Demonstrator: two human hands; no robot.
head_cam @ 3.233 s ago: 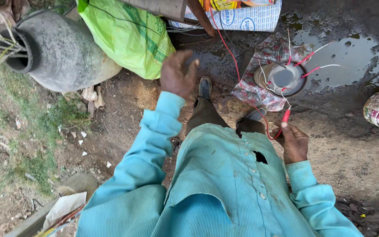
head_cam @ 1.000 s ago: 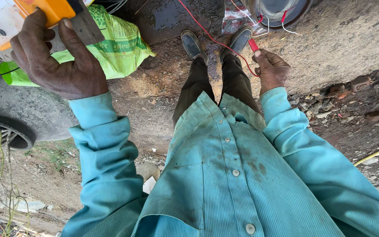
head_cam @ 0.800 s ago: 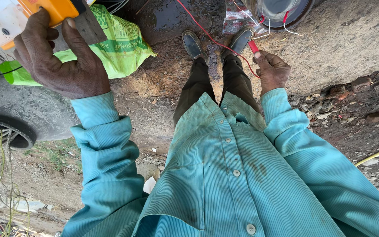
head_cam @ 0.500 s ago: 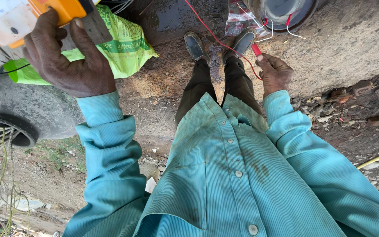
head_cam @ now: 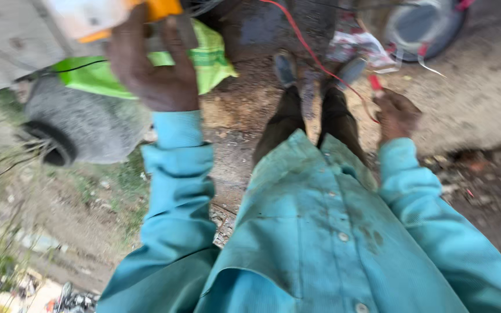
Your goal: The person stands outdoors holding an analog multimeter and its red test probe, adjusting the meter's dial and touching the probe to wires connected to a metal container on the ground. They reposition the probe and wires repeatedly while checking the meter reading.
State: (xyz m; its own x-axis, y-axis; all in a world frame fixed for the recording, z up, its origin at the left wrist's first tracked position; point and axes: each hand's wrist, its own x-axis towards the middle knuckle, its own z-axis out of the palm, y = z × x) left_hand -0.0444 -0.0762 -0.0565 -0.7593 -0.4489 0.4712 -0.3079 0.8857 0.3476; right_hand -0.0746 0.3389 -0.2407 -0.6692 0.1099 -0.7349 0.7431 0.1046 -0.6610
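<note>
Hands: left [head_cam: 155, 69] on upward-pointing orange tool [head_cam: 146, 11]

rough grey pot [head_cam: 82, 124], glossy green bag [head_cam: 210, 55]

Blurred view, top edge cropped

The orange-and-white handheld device [head_cam: 117, 14] above the grey clay pot [head_cam: 82, 122] is smeared and cut off.
</note>
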